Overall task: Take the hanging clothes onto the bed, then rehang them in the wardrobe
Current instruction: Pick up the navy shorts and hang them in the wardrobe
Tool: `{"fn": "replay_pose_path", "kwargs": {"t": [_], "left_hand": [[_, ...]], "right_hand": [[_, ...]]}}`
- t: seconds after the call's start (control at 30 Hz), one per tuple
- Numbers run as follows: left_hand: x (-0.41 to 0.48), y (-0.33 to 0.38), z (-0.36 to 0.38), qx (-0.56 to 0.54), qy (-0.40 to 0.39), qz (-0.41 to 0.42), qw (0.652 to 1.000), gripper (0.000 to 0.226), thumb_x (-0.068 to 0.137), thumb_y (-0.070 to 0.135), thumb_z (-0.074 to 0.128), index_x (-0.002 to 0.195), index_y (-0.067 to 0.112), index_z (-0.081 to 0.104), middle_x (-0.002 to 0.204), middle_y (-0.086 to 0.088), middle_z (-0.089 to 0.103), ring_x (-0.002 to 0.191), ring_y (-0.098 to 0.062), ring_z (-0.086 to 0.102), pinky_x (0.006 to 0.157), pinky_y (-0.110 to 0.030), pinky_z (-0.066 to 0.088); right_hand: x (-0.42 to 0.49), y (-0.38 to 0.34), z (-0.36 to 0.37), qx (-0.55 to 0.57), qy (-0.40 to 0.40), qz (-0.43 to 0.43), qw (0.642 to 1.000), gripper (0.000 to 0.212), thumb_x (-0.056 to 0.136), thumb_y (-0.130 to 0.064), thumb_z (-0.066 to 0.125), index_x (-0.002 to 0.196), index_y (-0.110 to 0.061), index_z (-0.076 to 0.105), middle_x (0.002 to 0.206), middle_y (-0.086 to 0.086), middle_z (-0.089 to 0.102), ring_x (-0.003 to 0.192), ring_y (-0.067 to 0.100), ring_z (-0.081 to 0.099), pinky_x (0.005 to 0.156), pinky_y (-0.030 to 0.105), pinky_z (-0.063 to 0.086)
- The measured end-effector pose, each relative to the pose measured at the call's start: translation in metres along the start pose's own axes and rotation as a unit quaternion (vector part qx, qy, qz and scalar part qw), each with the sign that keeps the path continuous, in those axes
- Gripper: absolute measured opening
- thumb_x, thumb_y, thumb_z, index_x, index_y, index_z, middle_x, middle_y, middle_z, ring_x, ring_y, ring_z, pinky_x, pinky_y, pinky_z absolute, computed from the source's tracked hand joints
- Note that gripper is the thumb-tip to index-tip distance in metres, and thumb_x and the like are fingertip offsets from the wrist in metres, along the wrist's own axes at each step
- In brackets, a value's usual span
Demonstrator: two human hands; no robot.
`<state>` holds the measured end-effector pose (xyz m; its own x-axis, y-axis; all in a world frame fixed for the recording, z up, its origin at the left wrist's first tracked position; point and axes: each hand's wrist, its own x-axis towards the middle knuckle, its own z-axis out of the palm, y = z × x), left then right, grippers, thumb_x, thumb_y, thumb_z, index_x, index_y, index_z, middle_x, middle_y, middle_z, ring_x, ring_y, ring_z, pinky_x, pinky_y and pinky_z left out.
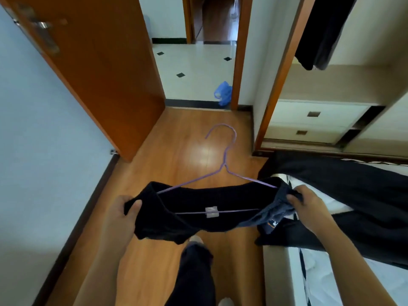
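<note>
Wood floor, open door at left, wardrobe at right w/ a dark garment hanging inside. Bed lower right, dark clothes lying on it. Left hand & right hand each pinch one side of a black garment, held over the floor w/ a purple hanger threaded through its opening.

Both hands, left and right, hold a black garment on a purple hanger.
</note>
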<state>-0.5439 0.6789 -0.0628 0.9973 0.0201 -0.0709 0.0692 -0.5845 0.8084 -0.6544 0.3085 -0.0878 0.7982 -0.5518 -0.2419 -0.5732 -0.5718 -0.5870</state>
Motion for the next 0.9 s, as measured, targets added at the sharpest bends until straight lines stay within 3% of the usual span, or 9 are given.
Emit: {"fn": "replay_pose_path", "kwargs": {"t": [0.17, 0.33, 0.47, 0.57, 0.7, 0.8, 0.9], "left_hand": [[0.115, 0.022, 0.056, 0.010, -0.040, 0.000, 0.999, 0.011, 0.093, 0.019, 0.047, 0.094, 0.010, 0.053, 0.083, -0.003, 0.054, 0.076, -0.018, 0.053, 0.058, -0.025, 0.037], [0.239, 0.059, 0.103, 0.019, -0.075, -0.005, 0.997, 0.016, 0.093, 0.027, 0.047, 0.100, 0.014, 0.054, 0.089, -0.003, 0.056, 0.088, -0.023, 0.054, 0.076, -0.037, 0.042], [0.325, 0.096, 0.119, 0.024, -0.057, 0.024, 0.998, 0.010, 0.093, 0.023, 0.048, 0.095, 0.015, 0.053, 0.089, -0.006, 0.055, 0.079, -0.018, 0.051, 0.065, -0.031, 0.039], [0.376, 0.122, 0.136, 0.009, -0.062, 0.014, 0.998, 0.012, 0.093, 0.022, 0.046, 0.099, 0.012, 0.051, 0.087, -0.003, 0.053, 0.078, -0.018, 0.050, 0.062, -0.031, 0.039], [0.426, 0.160, 0.183, 0.042, -0.092, 0.027, 0.995, 0.019, 0.093, 0.032, 0.045, 0.101, 0.017, 0.052, 0.091, -0.004, 0.056, 0.083, -0.025, 0.054, 0.066, -0.040, 0.047], [0.449, 0.201, 0.237, -0.009, -0.127, 0.007, 0.992, 0.021, 0.094, 0.027, 0.044, 0.107, 0.011, 0.050, 0.093, -0.003, 0.053, 0.078, -0.016, 0.052, 0.059, -0.028, 0.043], [0.458, 0.247, 0.301, -0.022, -0.171, 0.014, 0.985, 0.019, 0.094, 0.027, 0.043, 0.105, 0.012, 0.051, 0.093, -0.003, 0.054, 0.080, -0.017, 0.053, 0.061, -0.028, 0.043]], "right_hand": [[0.090, -0.007, 0.011, 0.010, 0.011, 0.048, 0.999, 0.006, 0.090, -0.011, 0.052, 0.087, -0.006, 0.048, 0.089, 0.014, 0.052, 0.084, 0.030, 0.050, 0.069, 0.030, 0.031], [0.200, -0.041, 0.001, -0.008, 0.017, 0.088, 0.996, 0.013, 0.091, -0.011, 0.052, 0.100, -0.002, 0.053, 0.107, 0.024, 0.058, 0.092, 0.032, 0.053, 0.071, 0.029, 0.030], [0.289, -0.080, -0.013, 0.003, 0.033, 0.080, 0.996, 0.021, 0.091, -0.016, 0.051, 0.107, -0.002, 0.053, 0.110, 0.019, 0.058, 0.099, 0.033, 0.054, 0.075, 0.031, 0.035], [0.335, -0.099, -0.029, 0.023, 0.040, 0.062, 0.997, 0.024, 0.090, -0.017, 0.054, 0.112, -0.005, 0.056, 0.101, 0.006, 0.056, 0.096, 0.026, 0.053, 0.078, 0.030, 0.036], [0.389, -0.087, -0.058, 0.030, 0.078, 0.070, 0.994, 0.016, 0.089, -0.016, 0.057, 0.101, -0.007, 0.057, 0.092, 0.005, 0.051, 0.086, 0.021, 0.048, 0.070, 0.028, 0.031], [0.435, -0.060, -0.082, 0.042, 0.122, 0.100, 0.987, 0.019, 0.089, -0.016, 0.056, 0.104, -0.004, 0.057, 0.094, 0.005, 0.051, 0.088, 0.024, 0.050, 0.073, 0.029, 0.034], [0.476, -0.023, -0.116, 0.075, 0.168, 0.128, 0.975, 0.023, 0.090, -0.013, 0.055, 0.109, -0.001, 0.055, 0.098, 0.007, 0.050, 0.097, 0.031, 0.053, 0.076, 0.032, 0.036]]}}
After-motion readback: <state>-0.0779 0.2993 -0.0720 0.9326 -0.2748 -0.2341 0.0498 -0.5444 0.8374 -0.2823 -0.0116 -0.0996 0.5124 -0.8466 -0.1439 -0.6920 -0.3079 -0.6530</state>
